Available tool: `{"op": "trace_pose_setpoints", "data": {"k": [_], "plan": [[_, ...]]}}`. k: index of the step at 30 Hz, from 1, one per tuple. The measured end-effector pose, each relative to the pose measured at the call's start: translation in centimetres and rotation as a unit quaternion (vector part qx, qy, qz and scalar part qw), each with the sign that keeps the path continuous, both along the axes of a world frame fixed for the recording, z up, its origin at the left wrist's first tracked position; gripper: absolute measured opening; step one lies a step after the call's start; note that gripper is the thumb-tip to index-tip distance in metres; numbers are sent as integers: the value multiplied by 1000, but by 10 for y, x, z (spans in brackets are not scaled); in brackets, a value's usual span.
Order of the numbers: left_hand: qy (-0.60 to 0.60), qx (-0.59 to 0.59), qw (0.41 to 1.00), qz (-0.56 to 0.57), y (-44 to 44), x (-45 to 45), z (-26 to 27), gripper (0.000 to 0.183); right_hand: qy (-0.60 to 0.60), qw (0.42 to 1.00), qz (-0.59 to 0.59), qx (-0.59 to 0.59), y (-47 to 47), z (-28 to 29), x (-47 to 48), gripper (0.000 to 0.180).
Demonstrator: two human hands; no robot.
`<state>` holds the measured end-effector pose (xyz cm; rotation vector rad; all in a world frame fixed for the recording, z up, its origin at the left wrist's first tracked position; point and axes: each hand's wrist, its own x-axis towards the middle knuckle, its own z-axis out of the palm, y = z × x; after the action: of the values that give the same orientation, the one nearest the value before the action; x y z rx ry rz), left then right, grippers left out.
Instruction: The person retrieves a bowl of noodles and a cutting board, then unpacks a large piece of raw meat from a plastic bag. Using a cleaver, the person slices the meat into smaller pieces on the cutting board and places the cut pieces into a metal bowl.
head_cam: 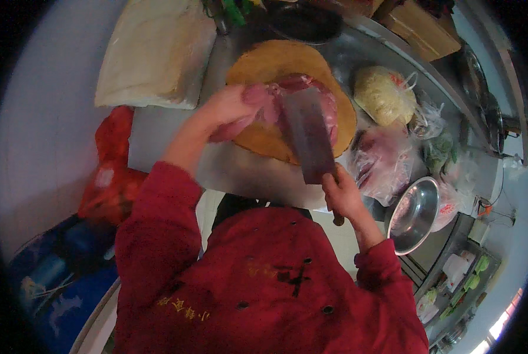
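A large piece of raw red meat (328,99) lies on a round wooden chopping board (281,55). My left hand (231,104) grips the meat's left end, and a flap of it hangs below my fingers past the board's left edge. In my right hand (344,191) is the handle of a Chinese cleaver (310,137). Its broad blade extends away from me over the meat, hiding part of it. Whether the cutting edge touches the meat cannot be made out.
The board rests on a steel counter (255,170). Left stands a pale slab-like block (153,57), with a red bag (113,186) below it. To the right are bagged meat (383,159), a bag of yellowish food (383,95) and a steel bowl (416,217). A dark pan (306,22) sits behind.
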<state>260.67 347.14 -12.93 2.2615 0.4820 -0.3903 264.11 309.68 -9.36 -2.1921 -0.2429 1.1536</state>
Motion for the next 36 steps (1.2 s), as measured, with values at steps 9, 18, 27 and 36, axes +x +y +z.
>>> {"op": "trace_pose_setpoints", "data": {"k": [9, 18, 27, 36], "plan": [[-216, -77, 954, 195, -37, -129, -109, 93, -118, 986, 11, 117, 17, -29, -24, 19], [-299, 153, 917, 214, -54, -67, -98, 61, -311, 896, 317, -20, 95, -17, 2, 28], [-327, 136, 915, 194, -50, -68, -113, 53, -254, 886, 389, 1, 120, 6, 35, 22], [-291, 162, 934, 126, -49, -69, -116, 54, -263, 890, 371, 41, 212, -40, 28, 36]]}}
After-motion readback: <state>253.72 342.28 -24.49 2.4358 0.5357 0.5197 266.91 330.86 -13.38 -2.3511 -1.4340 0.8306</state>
